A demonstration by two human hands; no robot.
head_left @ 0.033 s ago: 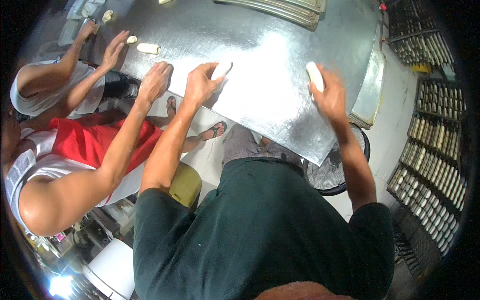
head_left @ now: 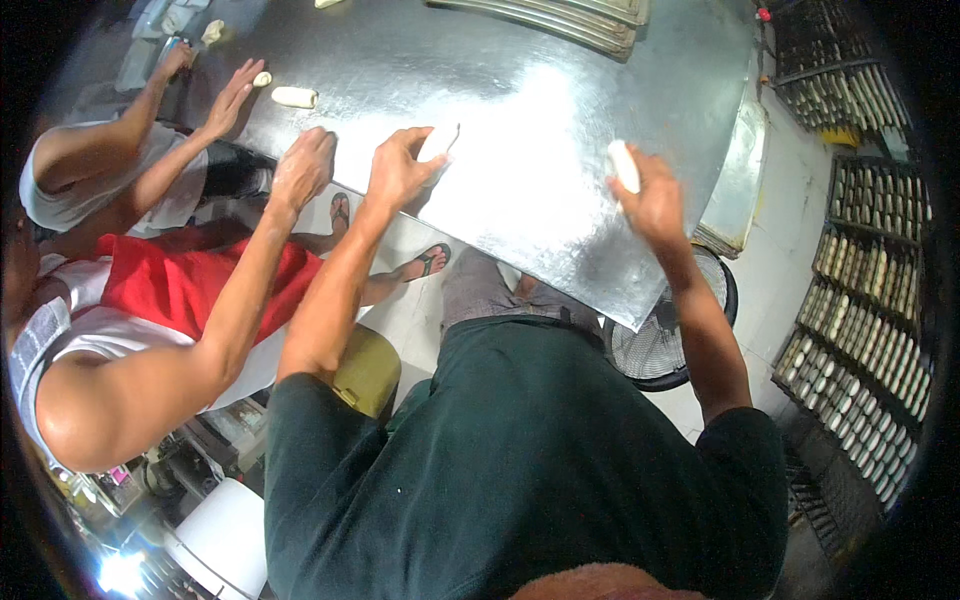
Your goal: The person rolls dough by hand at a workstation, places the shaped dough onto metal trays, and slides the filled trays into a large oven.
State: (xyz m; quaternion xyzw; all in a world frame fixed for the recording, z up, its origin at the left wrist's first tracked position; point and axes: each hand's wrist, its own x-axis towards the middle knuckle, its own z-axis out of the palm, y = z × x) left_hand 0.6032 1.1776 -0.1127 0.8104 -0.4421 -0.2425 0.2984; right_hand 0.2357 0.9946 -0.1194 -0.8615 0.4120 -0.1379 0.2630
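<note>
A short, pale dough roll (head_left: pixel 437 143) is pinched between the thumb and fingers of my left hand (head_left: pixel 398 168) over the near edge of the steel table (head_left: pixel 440 75). Farther right, above the tabletop, my right hand (head_left: pixel 655 203) grips a second pale dough roll (head_left: pixel 624 167), its far end sticking out past the fingers. A bright reflection on the metal lies between my hands. Left of my left hand, a longer dough piece (head_left: pixel 295 97) rests on the table.
A co-worker's hand (head_left: pixel 304 165) is close by my left hand; another person's hand (head_left: pixel 230 100) touches a dough piece (head_left: pixel 262 79). Stacked metal trays (head_left: pixel 560 22) sit at the far side. A fan (head_left: pixel 660 345) stands under the right corner; racks of dough-filled trays (head_left: pixel 865 350) line the right.
My right hand and its dough roll have shifted slightly left and toward me. My left hand is almost where it was. The nearest co-worker's hand has moved a little left.
</note>
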